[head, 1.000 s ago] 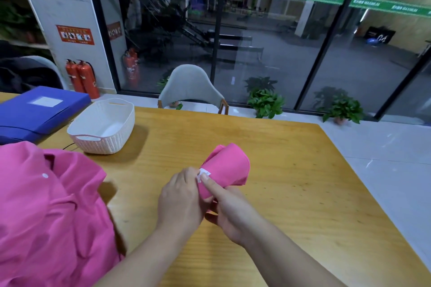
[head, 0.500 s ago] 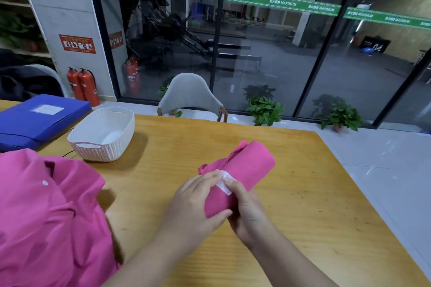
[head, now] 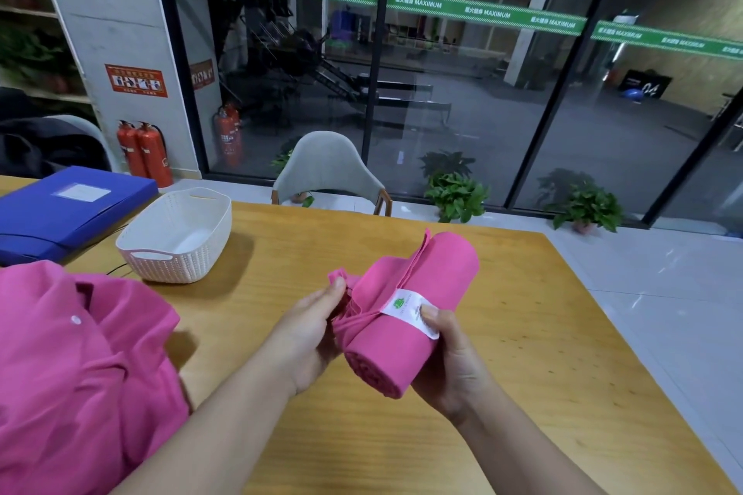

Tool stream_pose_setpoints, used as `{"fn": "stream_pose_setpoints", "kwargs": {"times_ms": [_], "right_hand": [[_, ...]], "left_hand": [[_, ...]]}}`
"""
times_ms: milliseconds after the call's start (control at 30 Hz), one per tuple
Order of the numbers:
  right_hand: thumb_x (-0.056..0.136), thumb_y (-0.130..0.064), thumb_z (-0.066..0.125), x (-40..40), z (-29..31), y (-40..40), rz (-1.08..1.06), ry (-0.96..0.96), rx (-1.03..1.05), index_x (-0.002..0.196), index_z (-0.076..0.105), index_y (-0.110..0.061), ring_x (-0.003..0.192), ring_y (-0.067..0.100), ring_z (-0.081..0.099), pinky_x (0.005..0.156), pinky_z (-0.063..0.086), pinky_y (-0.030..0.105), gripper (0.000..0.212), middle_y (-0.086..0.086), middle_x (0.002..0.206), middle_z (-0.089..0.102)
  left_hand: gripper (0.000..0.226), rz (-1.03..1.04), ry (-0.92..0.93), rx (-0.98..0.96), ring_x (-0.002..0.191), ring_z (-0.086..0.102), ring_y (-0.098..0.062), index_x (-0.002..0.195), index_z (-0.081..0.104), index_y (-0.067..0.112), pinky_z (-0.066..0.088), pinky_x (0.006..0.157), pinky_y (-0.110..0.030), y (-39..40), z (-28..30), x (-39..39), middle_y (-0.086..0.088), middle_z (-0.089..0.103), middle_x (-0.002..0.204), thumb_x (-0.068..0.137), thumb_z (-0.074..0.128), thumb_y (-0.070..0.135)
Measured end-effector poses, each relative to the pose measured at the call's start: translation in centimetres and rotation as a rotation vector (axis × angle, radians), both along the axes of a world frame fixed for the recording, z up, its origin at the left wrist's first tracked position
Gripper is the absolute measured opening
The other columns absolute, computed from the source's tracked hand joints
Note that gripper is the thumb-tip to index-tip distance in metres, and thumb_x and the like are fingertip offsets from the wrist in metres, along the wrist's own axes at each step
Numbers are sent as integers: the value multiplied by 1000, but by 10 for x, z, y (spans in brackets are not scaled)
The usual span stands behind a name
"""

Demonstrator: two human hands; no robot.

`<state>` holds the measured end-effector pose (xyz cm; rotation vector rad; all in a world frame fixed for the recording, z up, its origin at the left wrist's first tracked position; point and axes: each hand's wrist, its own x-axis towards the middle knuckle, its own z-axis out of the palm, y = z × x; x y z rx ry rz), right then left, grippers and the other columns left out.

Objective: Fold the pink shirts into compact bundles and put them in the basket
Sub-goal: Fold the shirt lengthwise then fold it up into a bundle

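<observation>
A pink shirt rolled into a tight bundle [head: 406, 317] is held above the middle of the wooden table [head: 522, 354]. My right hand [head: 450, 366] grips the roll from the right, thumb on its white label. My left hand [head: 309, 330] holds the loose folded edge at the roll's left side. An unfolded pink polo shirt [head: 76, 374] lies spread at the table's near left. The white woven basket [head: 177, 237] stands at the far left of the table with nothing in it.
A blue file box [head: 68, 209] lies left of the basket. A thin black cable [head: 120, 269] runs by the basket's base. A grey chair [head: 329, 173] stands behind the table's far edge, before glass doors with potted plants on the floor.
The roll has been lifted and turned so its white label faces up under my right thumb. My left hand has slid to the loose edge on the left. The camera has tilted up slightly.
</observation>
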<state>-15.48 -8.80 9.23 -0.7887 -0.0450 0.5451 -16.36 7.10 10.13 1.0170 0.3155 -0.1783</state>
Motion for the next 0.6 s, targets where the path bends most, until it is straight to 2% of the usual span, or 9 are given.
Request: {"fn": "stream_pose_setpoints", "kwargs": {"times_ms": [100, 167, 233, 300, 333, 400, 433, 500, 600], "right_hand": [[24, -31, 95, 1, -2, -2, -21, 34, -34, 105, 66, -2, 89, 26, 68, 85, 54, 39, 91, 18, 105, 68], [21, -31, 95, 2, -5, -4, -41, 56, -63, 109, 63, -2, 87, 24, 68, 81, 56, 36, 98, 17, 103, 69], [21, -32, 94, 1, -9, -4, -38, 54, -88, 109, 63, -2, 85, 23, 68, 76, 57, 33, 98, 16, 101, 69], [22, -35, 94, -1, -10, -2, -14, 30, -118, 107, 64, -3, 85, 22, 68, 74, 57, 31, 95, 15, 101, 69], [24, -36, 94, -2, -10, -2, -3, 14, -135, 107, 65, -3, 85, 22, 68, 74, 56, 31, 93, 15, 102, 69], [28, -38, 93, -2, -10, 0, 12, -23, -172, 107, 66, -3, 88, 23, 66, 77, 53, 32, 91, 15, 104, 68], [30, -37, 91, -3, -9, 1, 16, -33, -191, 109, 64, -2, 90, 24, 64, 79, 51, 33, 90, 15, 105, 67], [36, -33, 86, -2, -10, 1, 16, -33, -233, 112, 62, -2, 90, 24, 63, 80, 49, 34, 85, 15, 104, 66], [28, -38, 91, -4, -11, 1, 15, -38, -271, 113, 62, -2, 95, 27, 59, 82, 46, 37, 96, 16, 106, 65]], "left_hand": [[21, 90, -32, 97, 75, 62, -18, 97, 65, 12, 49, 63, -29, 8, 0, 3, -7, 71, 90, 89, 57, 30], [16, 155, -47, 76, 73, 61, -17, 85, 64, 13, 49, 67, -30, 14, 4, 3, -5, 67, 80, 93, 55, 24], [27, 169, -117, -7, 74, 60, -18, 75, 68, 13, 47, 76, -32, 17, 10, 2, -5, 65, 75, 95, 51, 19], [37, 173, -186, -106, 72, 61, -16, 63, 70, 16, 46, 79, -32, 19, 14, 1, -3, 64, 71, 93, 49, 18], [35, 177, -210, -141, 70, 62, -15, 61, 69, 16, 45, 79, -31, 20, 16, 0, -2, 64, 70, 91, 50, 17], [17, 187, -266, -142, 69, 61, -15, 67, 61, 12, 45, 79, -31, 22, 18, -1, -1, 62, 66, 83, 55, 15], [10, 176, -303, -102, 68, 59, -15, 69, 55, 10, 44, 77, -30, 24, 20, -1, -2, 60, 63, 78, 57, 10], [25, 138, -385, 108, 60, 52, -16, 68, 43, 11, 42, 68, -26, 31, 20, -1, -4, 50, 58, 68, 63, -4], [19, 64, -531, 714, 58, 36, -13, 62, 41, 18, 29, 56, -23, 39, 20, -2, 1, 41, 61, 65, 55, 6]]}}
